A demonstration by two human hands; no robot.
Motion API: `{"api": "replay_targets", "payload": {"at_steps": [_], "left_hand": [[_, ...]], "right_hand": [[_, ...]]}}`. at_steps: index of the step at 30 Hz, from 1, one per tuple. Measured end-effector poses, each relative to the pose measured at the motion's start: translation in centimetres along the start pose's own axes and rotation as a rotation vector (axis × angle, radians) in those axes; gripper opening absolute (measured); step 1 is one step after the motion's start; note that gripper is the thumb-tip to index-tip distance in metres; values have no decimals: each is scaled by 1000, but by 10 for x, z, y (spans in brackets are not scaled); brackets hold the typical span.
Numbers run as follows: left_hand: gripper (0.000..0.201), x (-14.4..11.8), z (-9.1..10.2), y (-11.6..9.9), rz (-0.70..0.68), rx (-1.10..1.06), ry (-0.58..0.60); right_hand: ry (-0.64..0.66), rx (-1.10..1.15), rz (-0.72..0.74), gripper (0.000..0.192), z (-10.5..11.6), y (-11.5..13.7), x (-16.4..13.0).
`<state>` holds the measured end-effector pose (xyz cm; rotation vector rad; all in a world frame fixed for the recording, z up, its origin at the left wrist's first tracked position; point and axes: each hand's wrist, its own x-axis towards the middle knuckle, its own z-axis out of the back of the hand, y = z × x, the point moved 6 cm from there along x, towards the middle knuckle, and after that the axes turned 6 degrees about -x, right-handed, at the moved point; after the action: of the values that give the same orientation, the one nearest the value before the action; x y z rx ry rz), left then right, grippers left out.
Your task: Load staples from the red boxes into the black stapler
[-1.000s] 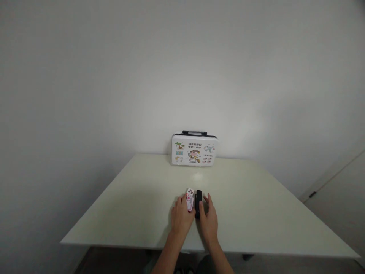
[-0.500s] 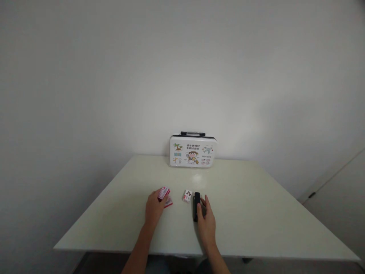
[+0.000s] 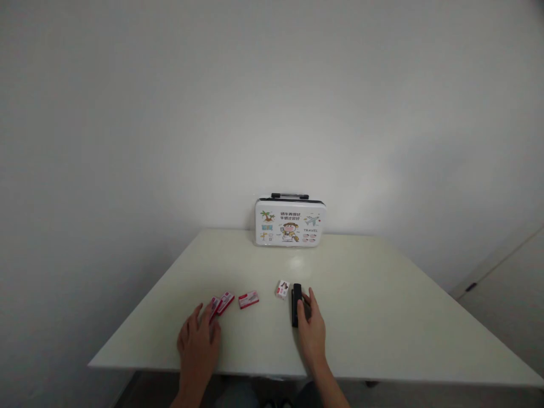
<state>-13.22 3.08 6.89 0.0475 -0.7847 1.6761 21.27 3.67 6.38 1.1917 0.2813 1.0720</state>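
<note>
My left hand rests low over the table's left part, fingers spread. Its fingertips are at a small red-and-white box, partly covered by them. Against that box leans or lies a second red-and-white box. A third such box lies flat a little to the right, apart from the hand. My right hand grips a black stapler standing lengthwise on the table, thumb on its near right side. Just left of the stapler's far end is a small white box with a dark picture.
A white cartoon-printed carry case with a black handle stands at the table's back against the wall. The white table has its front edge close to me.
My left hand has let go of the red-and-white boxes and moved left and nearer; they now lie spread on the table. My right hand stays at the stapler.
</note>
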Motion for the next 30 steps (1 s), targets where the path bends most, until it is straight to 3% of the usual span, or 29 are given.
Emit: {"api": "replay_targets", "payload": {"at_steps": [3,5,9,14,22,26,30], "left_hand": [[45,-16,2,-24,-73,38,-44],[46,-20,-4,-42,-121,36,0],[45,-11,-27,-75,-186,8,146],[45,2,-59,-112,-259,-53,234],[52,2,-83,-173,-266,-175,253],[54,0,-91,-191,-357,-226,313],[62,0,-87,-189,-402,-246,328]], "right_hand": [[47,29,-17,70,-2,-2,0],[63,40,-27,69,-4,-5,1],[58,46,-31,69,-6,-8,2],[59,51,-17,66,-6,-7,2],[40,16,30,70,-5,1,2],[13,-21,72,69,-2,4,3],[-38,-20,1,63,3,-3,2]]}}
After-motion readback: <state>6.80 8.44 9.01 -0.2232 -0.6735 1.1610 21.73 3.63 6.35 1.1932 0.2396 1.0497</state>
